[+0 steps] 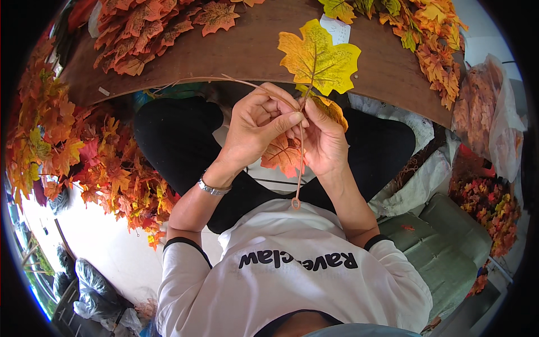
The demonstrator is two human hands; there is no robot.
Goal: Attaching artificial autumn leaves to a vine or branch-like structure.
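Note:
Both hands meet over my lap, just off the near edge of the table. My left hand (255, 126), a metal band on its wrist, pinches a thin brown stem (301, 163) that ends in a small loop near my shirt. Close against it, my right hand (323, 137) has its fingers closed at the same joint. A yellow artificial maple leaf (319, 59) stands up from that joint over the table. Below the hands hangs an orange-red leaf (282, 155), and an orange-yellow leaf (332, 109) shows partly behind my right fingers. The fingertips hide the joint itself.
A brown table (247, 48) curves ahead, bearing a pile of orange leaves (137, 33) at left and yellow-orange leaves (435, 33) at right. Leaf garlands (118, 163) hang at my left. A clear bag of leaves (483, 106) and a green padded seat (432, 253) are at right.

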